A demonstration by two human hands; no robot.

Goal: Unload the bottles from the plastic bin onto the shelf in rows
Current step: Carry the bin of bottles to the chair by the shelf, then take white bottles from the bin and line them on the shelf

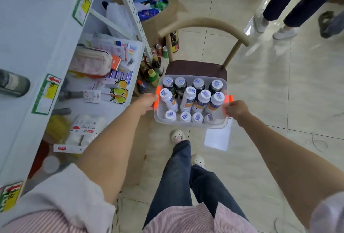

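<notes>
A clear plastic bin point(189, 124) with orange side handles sits at the front of a brown chair seat point(195, 68). Several bottles stand inside it: dark ones with grey caps point(180, 82) in the far row, white ones with white caps point(189, 97) in the middle and near rows, each cap bearing a blue label. My left hand point(148, 101) grips the left orange handle point(157, 96). My right hand point(236, 109) grips the right orange handle point(230, 99). The white shelf point(37, 33) runs along my left.
Lower shelf levels hold packets, boxes and wrapped goods point(104, 63). Loose bottles and cans point(154, 65) crowd the floor between shelf and chair, with a goods-filled cardboard box point(158, 15) behind. A white paper point(216, 137) lies on the tiles. Another person's legs point(290, 7) stand at the far right.
</notes>
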